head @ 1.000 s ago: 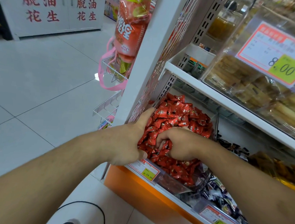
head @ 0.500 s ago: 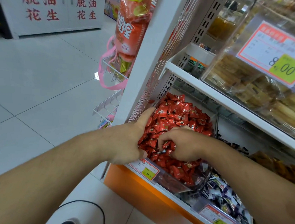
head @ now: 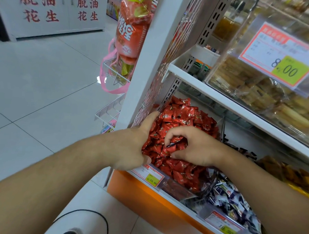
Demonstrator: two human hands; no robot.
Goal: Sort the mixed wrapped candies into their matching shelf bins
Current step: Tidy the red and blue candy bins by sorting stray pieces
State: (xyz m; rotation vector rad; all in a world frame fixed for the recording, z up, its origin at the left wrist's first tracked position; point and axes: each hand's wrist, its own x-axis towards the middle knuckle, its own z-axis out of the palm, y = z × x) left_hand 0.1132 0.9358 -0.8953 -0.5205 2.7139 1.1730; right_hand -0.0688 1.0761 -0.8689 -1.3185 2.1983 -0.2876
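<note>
Fingers of the right hand (head: 193,146) are curling down into a heap of red wrapped candies (head: 182,118), and a dark wrapped candy (head: 172,144) is poking out from under the fingertips, which are pinching it. The left hand (head: 131,147) is resting against the left side of the same heap, thumb pointing up along the white shelf upright (head: 143,63); its other fingers are buried among the wrappers, so whether they are gripping anything cannot be told. The red candies are filling a clear bin (head: 178,192) on the lowest shelf, behind a price tag (head: 152,177) clipped to its front. Just to the right, a neighbouring bin is holding dark blue and white wrapped candies (head: 231,199). On the shelf above, clear boxes are showing pale pastries (head: 257,93).
</note>
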